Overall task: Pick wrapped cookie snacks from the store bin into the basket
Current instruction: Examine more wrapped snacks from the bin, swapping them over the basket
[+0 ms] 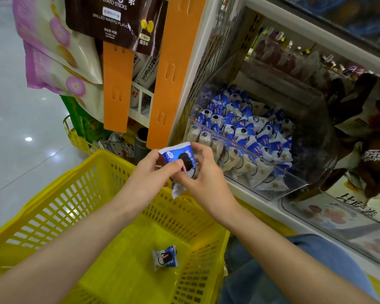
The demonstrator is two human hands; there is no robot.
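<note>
Head view, looking down: both hands meet over the far rim of the yellow basket [53, 187], sharing one wrapped cookie snack [184, 160] between them. The left hand [149, 172] pinches the blue-and-white packet from its left side, thumb pressed on the front of the wrapper. The right hand [201, 178] curls its fingers round the packet's right edge and top, so neither hand is slack and both have hold of the same piece. The packet's lower crimped end sticks out below the fingers.

A second snack [165, 257] of the same kind lies on the basket's floor, near the middle, apart from the walls.

Just right of the hands sits the store bin [298, 183] — a clear-fronted tray on a white shelf, filled with a heap of matching blue-and-white packets [250, 132].

Above the hands hang two orange strips [173, 73], and a dark potato-stick bag [116, 16] hangs at the top. Pale glossy floor [13, 128] shows to the left.
</note>
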